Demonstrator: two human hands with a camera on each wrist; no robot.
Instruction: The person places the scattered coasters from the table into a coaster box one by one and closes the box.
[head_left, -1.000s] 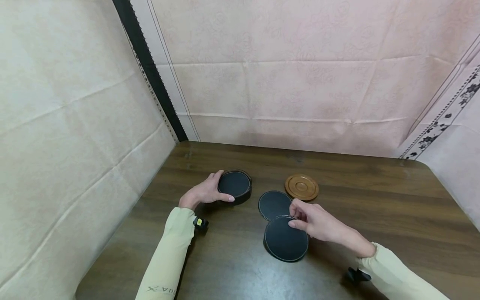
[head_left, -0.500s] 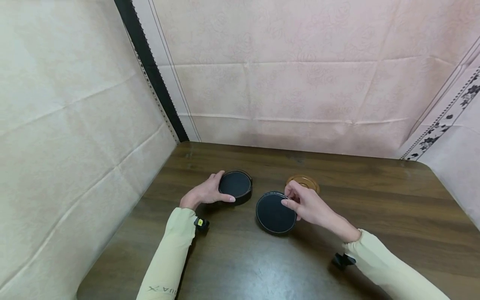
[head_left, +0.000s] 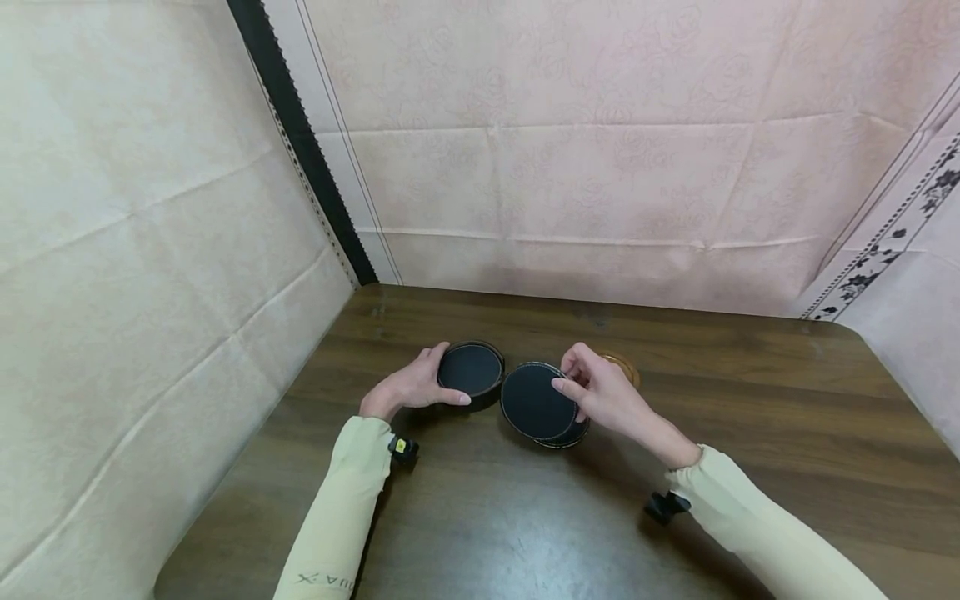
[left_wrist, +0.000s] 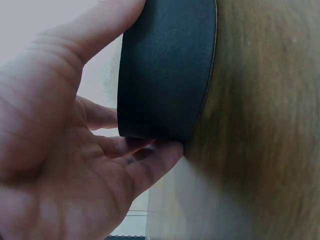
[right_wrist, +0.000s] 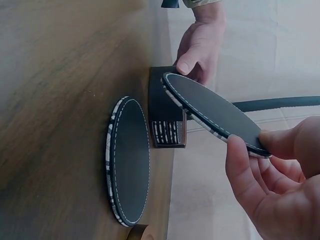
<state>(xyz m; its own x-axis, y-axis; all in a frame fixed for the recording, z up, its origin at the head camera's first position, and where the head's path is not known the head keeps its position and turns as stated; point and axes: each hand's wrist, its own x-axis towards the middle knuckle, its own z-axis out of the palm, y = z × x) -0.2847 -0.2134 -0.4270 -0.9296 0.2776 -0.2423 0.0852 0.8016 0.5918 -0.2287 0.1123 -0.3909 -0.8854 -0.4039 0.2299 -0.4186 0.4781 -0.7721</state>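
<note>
A round black coaster [head_left: 534, 400] with pale stitching is pinched at its right edge by my right hand [head_left: 611, 400], thumb on top. It hangs tilted above the table; its rim is patterned black and white in the right wrist view. Beneath it a second black coaster [right_wrist: 132, 162] lies flat on the table, mostly covered in the head view. My left hand [head_left: 411, 385] grips a round black coaster holder [left_wrist: 165, 70] from the left, thumb in front and fingers behind. Through the holder's side slot, several stacked coaster edges [right_wrist: 167, 132] show.
A round brown wooden disc [head_left: 628, 368] lies behind my right hand, which hides most of it. The brown wooden table [head_left: 450, 517] ends against pale cloth hangings [head_left: 562, 183] at the back and sides.
My right hand has carried the pinched coaster leftward and away from me, from the near side of the lying coaster toward the holder. My left hand keeps its grip in place.
</note>
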